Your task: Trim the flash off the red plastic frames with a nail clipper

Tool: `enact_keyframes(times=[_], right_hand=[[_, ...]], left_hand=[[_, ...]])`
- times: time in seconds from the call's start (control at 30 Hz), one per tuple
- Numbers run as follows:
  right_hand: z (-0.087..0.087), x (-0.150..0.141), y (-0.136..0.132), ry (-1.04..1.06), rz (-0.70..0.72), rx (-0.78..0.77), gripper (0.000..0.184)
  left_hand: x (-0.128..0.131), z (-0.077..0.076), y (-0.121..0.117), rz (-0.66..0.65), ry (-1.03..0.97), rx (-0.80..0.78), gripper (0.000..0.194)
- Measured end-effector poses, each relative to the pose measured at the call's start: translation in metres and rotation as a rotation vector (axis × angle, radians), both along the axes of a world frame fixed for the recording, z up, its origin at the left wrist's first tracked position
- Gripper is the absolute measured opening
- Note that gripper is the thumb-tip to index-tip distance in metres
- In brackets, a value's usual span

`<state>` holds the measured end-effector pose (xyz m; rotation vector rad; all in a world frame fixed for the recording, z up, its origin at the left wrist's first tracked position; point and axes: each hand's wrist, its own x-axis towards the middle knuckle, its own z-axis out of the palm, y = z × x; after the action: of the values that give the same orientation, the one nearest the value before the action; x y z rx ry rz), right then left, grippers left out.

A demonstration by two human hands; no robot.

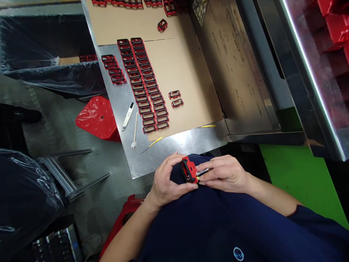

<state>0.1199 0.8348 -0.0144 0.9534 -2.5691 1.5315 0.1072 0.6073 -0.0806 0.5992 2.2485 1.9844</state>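
My left hand (166, 182) grips a red and black plastic frame part (190, 169) between thumb and fingers, close to my body. My right hand (225, 173) is closed around a slim metal-bladed tool (202, 171), its blade against the red side of the part; the handle is mostly hidden, so its exact kind does not show. Beyond my hands, two long rows of similar red and black frames (148, 85) lie on a cardboard sheet (188, 69), with two more frames (176, 98) to their right.
A utility knife (128, 116) and a stick with a white tip (135, 131) lie on the metal table (169, 145). Yellow-handled thin tools (156, 142) rest near its front edge. A red stool (96, 117) stands left. A metal-edged rack (313, 72) rises at right.
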Motion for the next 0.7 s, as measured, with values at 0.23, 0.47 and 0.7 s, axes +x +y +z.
enact_keyframes(times=[0.23, 0.47, 0.7], right_hand=[[0.002, -0.001, 0.001, -0.038, 0.038, 0.022, 0.003], [0.003, -0.001, 0.002, 0.029, 0.058, 0.089, 0.006], [0.005, -0.003, 0.002, 0.073, 0.125, 0.082, 0.013]], left_hand=[[0.002, -0.001, -0.004, 0.005, 0.07, -0.064, 0.071], [0.005, 0.002, -0.005, 0.033, 0.075, -0.095, 0.072], [0.015, 0.0, -0.004, 0.069, 0.108, -0.183, 0.079]])
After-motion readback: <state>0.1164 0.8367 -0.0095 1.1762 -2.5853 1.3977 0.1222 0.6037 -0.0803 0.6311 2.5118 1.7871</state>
